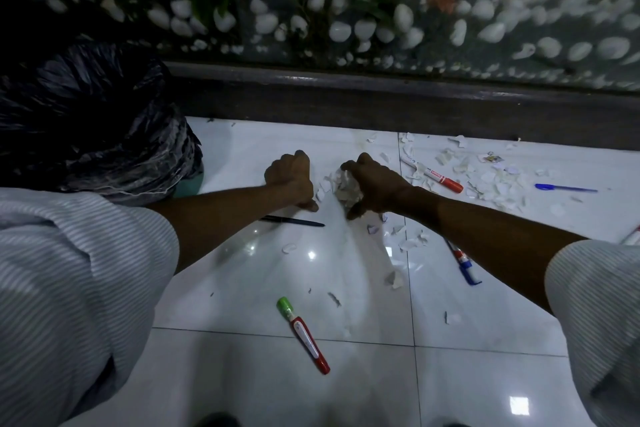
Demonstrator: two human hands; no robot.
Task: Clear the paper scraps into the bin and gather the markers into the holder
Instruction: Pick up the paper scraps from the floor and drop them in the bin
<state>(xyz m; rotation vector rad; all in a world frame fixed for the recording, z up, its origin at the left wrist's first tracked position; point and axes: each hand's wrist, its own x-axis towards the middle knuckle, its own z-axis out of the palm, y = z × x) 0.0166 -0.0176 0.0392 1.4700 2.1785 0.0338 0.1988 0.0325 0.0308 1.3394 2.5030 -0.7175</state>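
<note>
White paper scraps lie scattered over the glossy white floor, thickest at the right. My right hand is clenched around a wad of scraps just above the floor. My left hand is curled into a fist beside it, thumb down on the tile; I cannot see what it holds. A green-capped red marker lies near me. A red marker, a blue-and-red marker, a blue pen and a dark pen lie around. The bin with a black liner stands at the left.
A dark wooden ledge runs along the far edge of the floor, with white pebbles and plants behind glass above it. Another marker tip shows at the right edge. My striped sleeves fill the lower corners. No holder is in view.
</note>
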